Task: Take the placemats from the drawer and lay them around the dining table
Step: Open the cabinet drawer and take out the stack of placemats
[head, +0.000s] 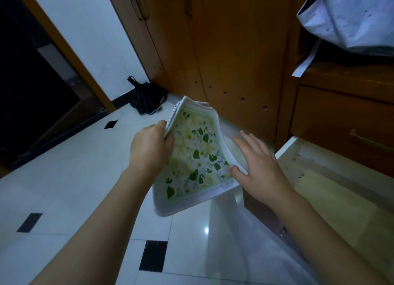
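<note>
A stack of white placemats (197,156) printed with green leaves and yellow flowers hangs in the air over the floor, bent slightly. My left hand (150,147) grips the stack's left edge, thumb on top. My right hand (259,167) lies against the stack's right edge with fingers spread and straight, thumb touching the top mat. The open drawer (332,191) stands pulled out at the lower right, its pale lining bare where it shows.
Wooden cabinets (223,56) rise ahead, with a shut drawer (345,122) above the open one. A folded black umbrella (146,97) lies on the white tiled floor (64,178) by the wall. A white bag (349,16) sits on the counter at top right. A dark doorway is at left.
</note>
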Demonstrator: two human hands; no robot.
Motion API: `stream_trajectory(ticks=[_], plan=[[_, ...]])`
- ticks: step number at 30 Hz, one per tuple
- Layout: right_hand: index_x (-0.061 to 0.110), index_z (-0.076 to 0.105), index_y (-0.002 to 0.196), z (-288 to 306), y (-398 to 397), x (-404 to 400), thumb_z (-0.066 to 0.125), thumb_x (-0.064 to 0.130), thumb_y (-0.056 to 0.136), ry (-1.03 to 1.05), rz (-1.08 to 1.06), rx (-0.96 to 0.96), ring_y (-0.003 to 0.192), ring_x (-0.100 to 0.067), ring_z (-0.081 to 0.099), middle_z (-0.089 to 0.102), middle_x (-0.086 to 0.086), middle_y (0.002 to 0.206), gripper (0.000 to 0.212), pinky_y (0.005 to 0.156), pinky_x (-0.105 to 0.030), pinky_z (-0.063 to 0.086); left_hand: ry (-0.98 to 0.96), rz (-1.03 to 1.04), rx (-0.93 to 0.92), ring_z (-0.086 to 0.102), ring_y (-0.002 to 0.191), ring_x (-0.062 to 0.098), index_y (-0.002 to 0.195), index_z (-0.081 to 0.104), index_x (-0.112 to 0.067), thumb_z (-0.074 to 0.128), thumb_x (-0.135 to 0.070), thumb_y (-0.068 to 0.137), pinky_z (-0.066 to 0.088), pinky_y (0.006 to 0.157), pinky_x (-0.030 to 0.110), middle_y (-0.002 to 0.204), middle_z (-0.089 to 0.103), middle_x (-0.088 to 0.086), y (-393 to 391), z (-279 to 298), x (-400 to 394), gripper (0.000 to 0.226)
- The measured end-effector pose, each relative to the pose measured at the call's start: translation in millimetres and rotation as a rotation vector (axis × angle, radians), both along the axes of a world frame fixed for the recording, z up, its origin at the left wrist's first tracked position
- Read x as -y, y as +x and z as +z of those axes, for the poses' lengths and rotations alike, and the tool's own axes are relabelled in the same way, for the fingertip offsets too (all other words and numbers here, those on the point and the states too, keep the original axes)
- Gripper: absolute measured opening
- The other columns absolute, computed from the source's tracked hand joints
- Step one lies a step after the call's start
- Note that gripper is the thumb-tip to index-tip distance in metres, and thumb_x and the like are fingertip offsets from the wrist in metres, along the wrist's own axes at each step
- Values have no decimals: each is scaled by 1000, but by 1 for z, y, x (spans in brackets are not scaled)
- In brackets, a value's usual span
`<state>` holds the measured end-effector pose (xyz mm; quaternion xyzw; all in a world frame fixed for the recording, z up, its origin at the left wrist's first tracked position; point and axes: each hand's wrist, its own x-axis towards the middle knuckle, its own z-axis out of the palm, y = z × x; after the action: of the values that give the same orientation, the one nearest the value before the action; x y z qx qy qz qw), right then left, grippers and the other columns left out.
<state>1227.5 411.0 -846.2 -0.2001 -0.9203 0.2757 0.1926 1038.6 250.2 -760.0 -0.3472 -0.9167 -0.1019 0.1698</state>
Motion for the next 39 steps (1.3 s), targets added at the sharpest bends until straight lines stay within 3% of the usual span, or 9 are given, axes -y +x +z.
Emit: stream_trajectory(ticks=[6,12,28,34,39], plan=[[33,16,154,-2,-20,21,50,43,95,13,79,21,148,-10,0,6,11,162,69,116,-33,8,-58,-29,-20,51,61,31,81,54,-11,53,-27,92,37,51,34,66,54,6,2,-11,8,19],[32,19,154,-8,-13,16,52,44,95,25,68,19,149,-12,3,10,9,162,68,117,-34,9,-59,-14,-47,47,59,28,79,51,-12,52,-27,92,26,49,32,64,49,4,-6,-7,2,20],[38,13,153,-4,-21,23,47,49,95,10,77,88,149,-11,2,4,13,162,68,118,-38,11,-140,22,-27,49,59,20,82,56,-16,48,-28,95,33,49,29,66,49,-2,-5,-13,19,20],[34,17,154,-1,-10,15,49,45,95,4,66,47,149,-11,2,8,11,162,68,118,-35,10,-141,-14,-36,44,57,21,73,50,-16,52,-30,91,26,49,29,61,44,-2,6,-19,2,23],[32,20,153,3,9,2,50,45,94,21,15,32,148,-13,6,12,9,161,68,120,-40,13,-166,-76,-4,46,60,22,79,52,-16,56,-33,90,28,51,29,64,45,-4,20,-31,-27,21]])
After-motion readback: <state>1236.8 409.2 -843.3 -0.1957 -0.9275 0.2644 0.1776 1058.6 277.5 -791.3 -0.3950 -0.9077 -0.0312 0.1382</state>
